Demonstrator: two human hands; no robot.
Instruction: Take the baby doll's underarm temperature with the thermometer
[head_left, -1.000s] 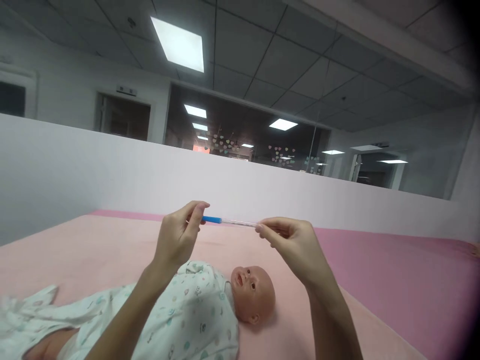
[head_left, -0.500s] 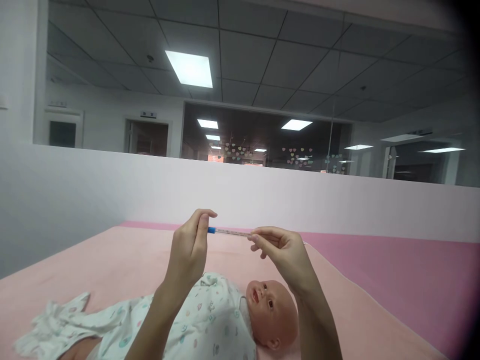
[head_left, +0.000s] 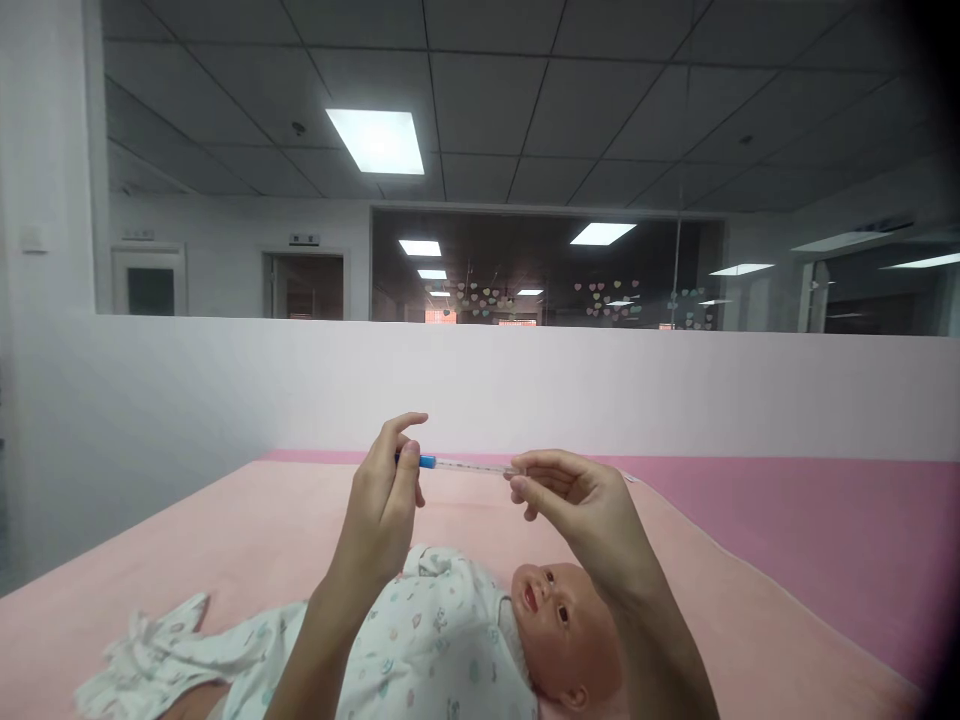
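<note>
Hands [head_left: 384, 492] raised above the doll [head_left: 446, 635] pinch opposite ends of a nearly level, blue-ended tube [head_left: 471, 466].

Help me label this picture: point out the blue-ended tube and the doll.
Blue-ended tube [head_left: 471, 466]: head view, on its clear section.
Doll [head_left: 442, 640]: head view, on its clothed torso.

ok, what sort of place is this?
Probably an infant-care training room: a baby doll lies on a pink sheet, and what looks like a thermometer is held up above the sheet.
</note>
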